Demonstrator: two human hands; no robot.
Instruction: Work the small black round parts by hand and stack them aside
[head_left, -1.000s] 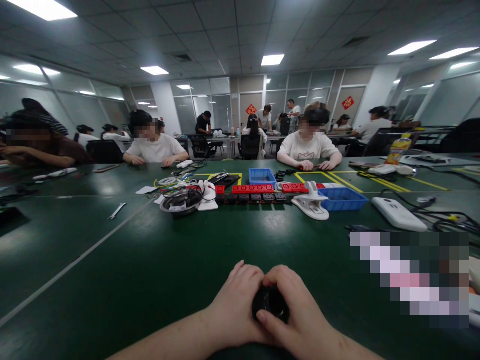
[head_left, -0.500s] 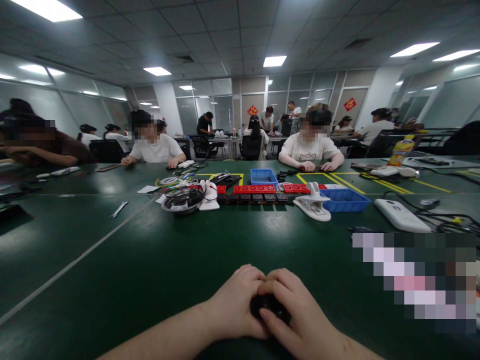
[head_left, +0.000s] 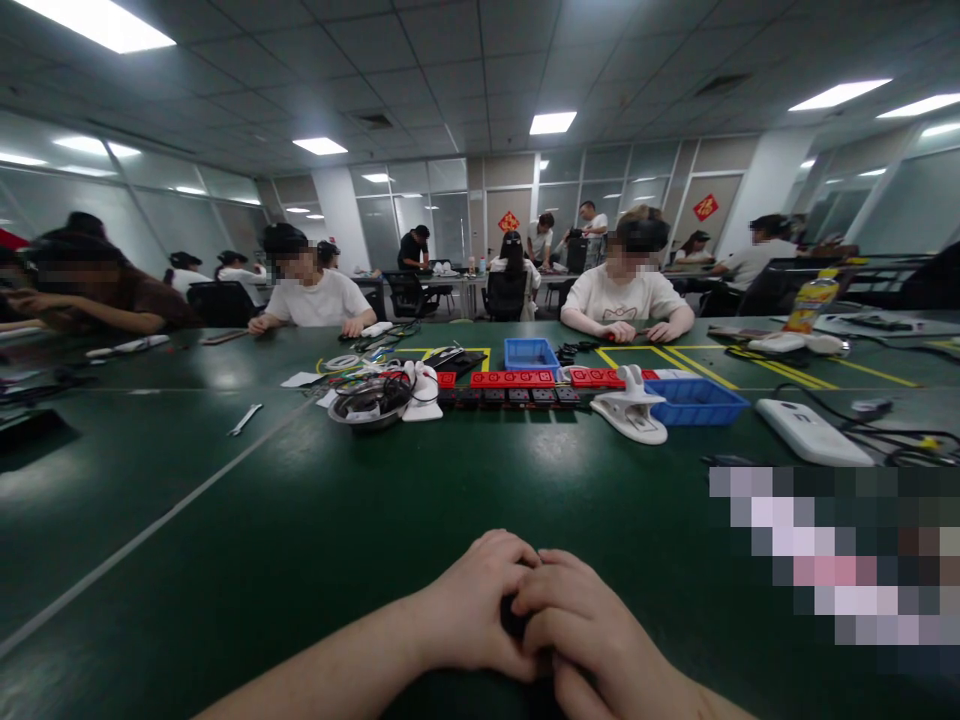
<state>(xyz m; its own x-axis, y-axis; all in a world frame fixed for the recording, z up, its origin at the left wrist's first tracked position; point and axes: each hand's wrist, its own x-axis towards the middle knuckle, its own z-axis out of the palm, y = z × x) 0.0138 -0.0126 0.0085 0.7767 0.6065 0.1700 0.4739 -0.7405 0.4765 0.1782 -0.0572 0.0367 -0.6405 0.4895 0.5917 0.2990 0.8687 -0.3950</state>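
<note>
Low in the head view, a rounded black object (head_left: 514,618) sits between my two hands, just above the green table (head_left: 315,560). Its kind is hard to make out because fingers cover most of it. My left hand (head_left: 484,605) is curled around its far and left side. From the right, my right hand (head_left: 581,625) closes over it with bent fingers, its fingertips meeting the left hand. The right thumb is tucked low and partly hidden.
Across the table's middle stand red and black socket strips (head_left: 517,380), a white clamp (head_left: 634,405), a blue tray (head_left: 697,403) and a metal bowl (head_left: 371,405) of cables. A wrench (head_left: 245,420) lies left, a white power bank-like case (head_left: 814,432) right. Co-workers sit opposite.
My right hand has shifted its fingers over the black object, covering more of it, and its thumb has moved down. My left hand stays around it. The view has turned slightly left.
</note>
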